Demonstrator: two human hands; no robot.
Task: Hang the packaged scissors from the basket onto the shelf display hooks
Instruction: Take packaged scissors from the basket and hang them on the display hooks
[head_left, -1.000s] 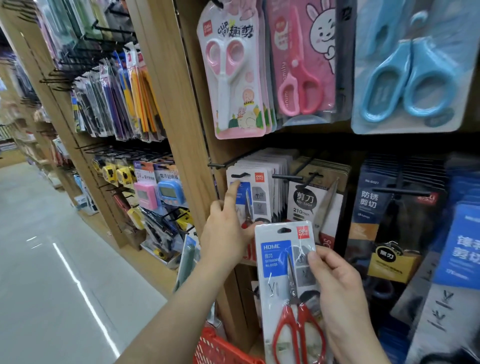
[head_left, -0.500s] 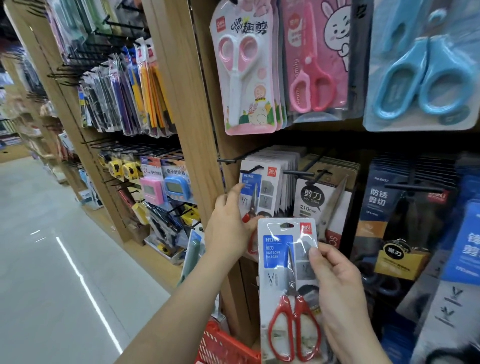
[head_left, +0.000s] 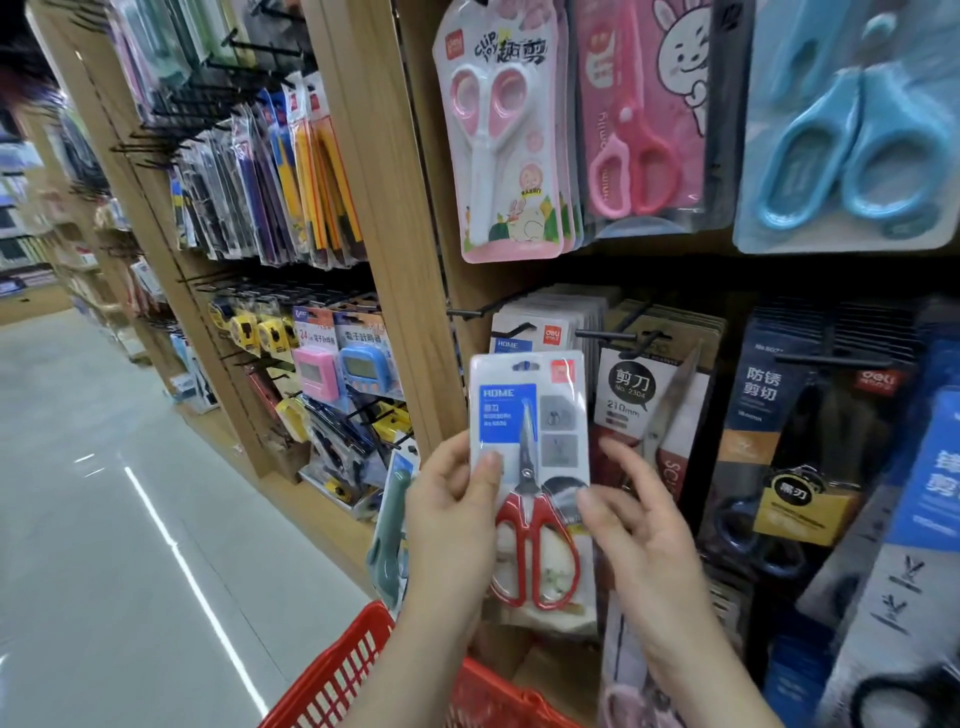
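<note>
The packaged scissors (head_left: 530, 467) sit in the lower middle of the frame, held upright in front of the shelf. The pack is a white card with a blue panel under a clear, glossy blister. Inside are narrow steel blades and red plastic loop handles. A small hang slot at its top edge lies just below a black wire hook (head_left: 519, 330) that carries a row of matching packs (head_left: 558, 322).

The pack's bottom edge is soft and hard to make out against the things behind it, and its small print is too blurred to read. The red plastic lattice basket (head_left: 337, 675) is cut off by the bottom of the frame.

The left hand (head_left: 447, 514) rises from the bottom of the frame and pinches the pack's left edge, thumb flat on the front and the fingers out of sight behind the card. The right hand (head_left: 639, 525) is at the pack's right edge, forefinger raised and loosely spread and thumb tip at the blister. Motion blur hides whether it grips or only touches. Smooth wood-grain uprights (head_left: 384, 208) frame the shelf.
</note>
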